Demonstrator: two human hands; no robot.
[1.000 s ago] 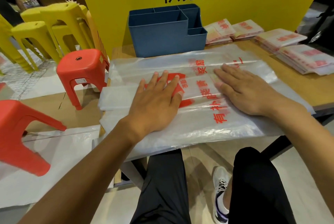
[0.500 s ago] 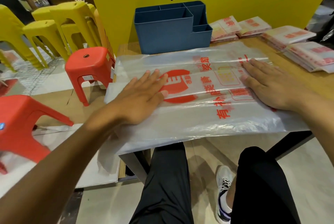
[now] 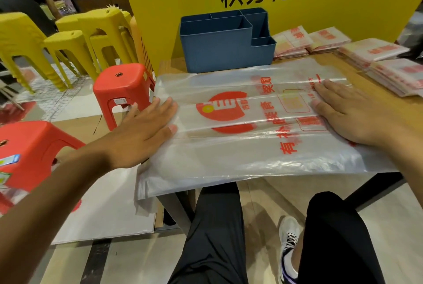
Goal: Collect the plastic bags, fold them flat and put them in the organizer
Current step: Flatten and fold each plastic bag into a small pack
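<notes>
Fingers (image 3: 160,109) spread flat, gripping nothing: both palms press plastic bag (image 3: 251,146) against surface (image 3: 366,86), squeezing air out for folding.

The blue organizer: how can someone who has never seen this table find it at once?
Find the yellow sign behind the wooden table. The blue organizer stands against it, beyond the spread plastic bag. Unlike the flat folded bag stacks to its right, it is an upright box with open compartments.

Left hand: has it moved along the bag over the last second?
Yes. The left hand has slid outward toward the bag's left end: it covered the red round logo before and now lies flat clear of it, on the plastic bag.
</notes>
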